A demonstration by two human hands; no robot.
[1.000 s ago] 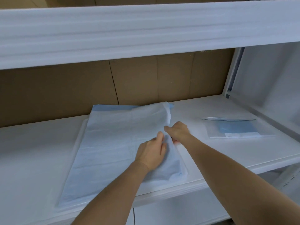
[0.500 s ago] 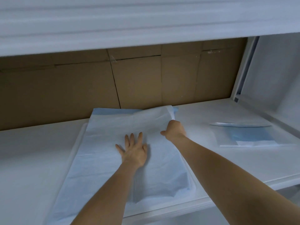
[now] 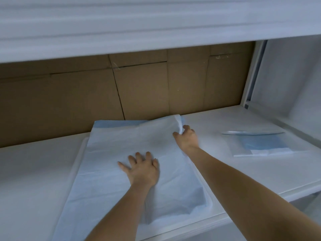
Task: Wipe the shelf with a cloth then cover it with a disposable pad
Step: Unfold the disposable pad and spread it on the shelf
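Note:
A pale blue and white disposable pad (image 3: pixel 111 164) lies partly folded on the white shelf (image 3: pixel 34 171), reaching from the back wall to the front edge. My left hand (image 3: pixel 141 168) rests flat on the pad's middle with its fingers spread. My right hand (image 3: pixel 186 139) pinches the pad's folded right edge near the back corner, where the white layer curls up and a blue underside shows. No cloth is in view.
A clear packet (image 3: pixel 260 144) holding a folded blue pad lies on the shelf to the right. Brown cardboard (image 3: pixel 139 87) forms the back wall. The upper shelf (image 3: pixel 156 23) overhangs close above. A white side panel (image 3: pixel 286 75) closes the right end.
My left hand let go of the edge and now lies flat, fingers spread, on the pad. My right hand moved back along the folded edge toward the far corner.

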